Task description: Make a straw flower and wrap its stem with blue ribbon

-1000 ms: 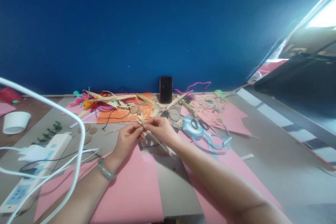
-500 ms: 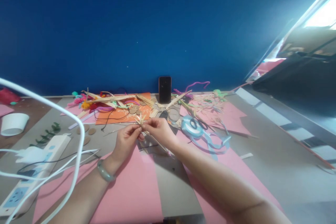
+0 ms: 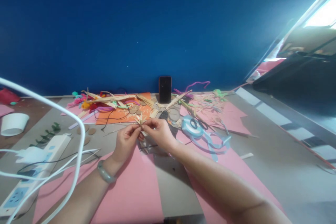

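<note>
Both hands meet over the middle of the table, pinching a small bundle of pale dried husk strips [image 3: 140,119] whose pointed ends fan out above the fingertips. My left hand [image 3: 128,138], with a green bangle at its wrist, is closed on the bundle's lower part. Thumb and forefinger of my right hand [image 3: 158,131] press on it from the other side. The fingers cover the spot where the strips come together. Beyond the hands, longer dried husk strips [image 3: 118,98] lie on an orange sheet [image 3: 110,117].
A white power strip [image 3: 39,171] with looping white cables stands at left, near a white cup [image 3: 14,124]. A phone [image 3: 165,90] leans against the blue wall. Blue ribbon [image 3: 193,127] and scissors [image 3: 202,125] lie right of the hands. Pink sheets [image 3: 126,189] cover the front.
My right hand has shifted very slightly, its fingers still at the husk bundle. The thin stalk that showed under the right hand is now barely visible. My left hand stays in place.
</note>
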Available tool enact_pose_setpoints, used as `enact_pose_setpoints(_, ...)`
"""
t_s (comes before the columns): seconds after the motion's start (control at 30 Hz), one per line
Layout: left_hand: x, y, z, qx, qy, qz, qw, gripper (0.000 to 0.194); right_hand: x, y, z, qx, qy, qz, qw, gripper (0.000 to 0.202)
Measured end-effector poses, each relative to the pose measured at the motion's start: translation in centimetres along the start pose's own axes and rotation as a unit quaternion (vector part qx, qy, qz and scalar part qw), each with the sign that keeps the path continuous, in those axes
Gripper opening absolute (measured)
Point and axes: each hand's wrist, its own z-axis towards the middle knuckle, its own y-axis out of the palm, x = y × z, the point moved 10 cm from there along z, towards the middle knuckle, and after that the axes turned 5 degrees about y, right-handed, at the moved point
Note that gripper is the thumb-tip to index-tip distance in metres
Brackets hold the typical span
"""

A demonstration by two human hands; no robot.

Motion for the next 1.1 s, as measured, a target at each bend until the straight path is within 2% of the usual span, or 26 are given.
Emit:
enact_pose_setpoints(0.7,0.0,-0.1,-0.1,0.007,0.000,0.001,1.000,0.020,-0.4,-0.1,-0.2,0.008,-0.014,-0.008,1.000,0.014)
enact_pose_setpoints(0.87,0.2,0.0,-0.1,0.006,0.011,0.010,1.000,0.020,-0.3,0.2,-0.4,-0.009,0.013,0.033,0.999,0.014)
enact_pose_setpoints(1.1,0.6,0.0,-0.4,0.013,0.014,0.036,0.999,0.021,0.4,1.6,-0.5,-0.054,0.050,0.155,0.985,0.015)
